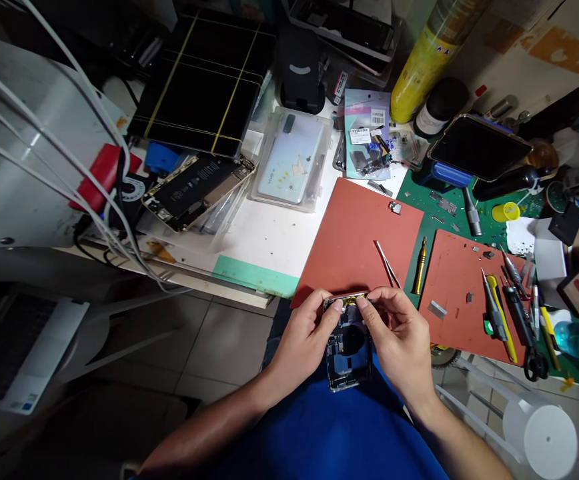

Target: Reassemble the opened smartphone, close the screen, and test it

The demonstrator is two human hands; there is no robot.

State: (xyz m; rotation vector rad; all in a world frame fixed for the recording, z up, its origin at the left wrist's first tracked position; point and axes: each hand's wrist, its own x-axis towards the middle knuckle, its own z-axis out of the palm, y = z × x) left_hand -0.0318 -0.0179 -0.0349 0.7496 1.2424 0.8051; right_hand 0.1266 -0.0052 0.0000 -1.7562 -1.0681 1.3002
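Observation:
Between my two hands is an opened phone frame (349, 363), dark inside, with a yellowish part along its far end. My left hand (309, 333) grips its left side near the top, thumb pressed on the inside corner. On the opposite corner my right hand (394, 333) holds the frame, its thumb also pressing inward by the yellowish part. The frame is held over my lap at the table's front edge. Just beyond my right hand, tweezers (386, 263) lie on a reddish-brown mat (354, 233). What the thumbs cover is hidden.
A gold screwdriver (420, 265) lies between the mats. Right of it, a second mat (449, 267) bears small parts, a yellow-handled tool (502, 320) and scissors (535, 363). Further back are a cased white phone (287, 157), an opened phone (199, 190) and a yellow can (419, 67). White cables (69, 120) hang at left.

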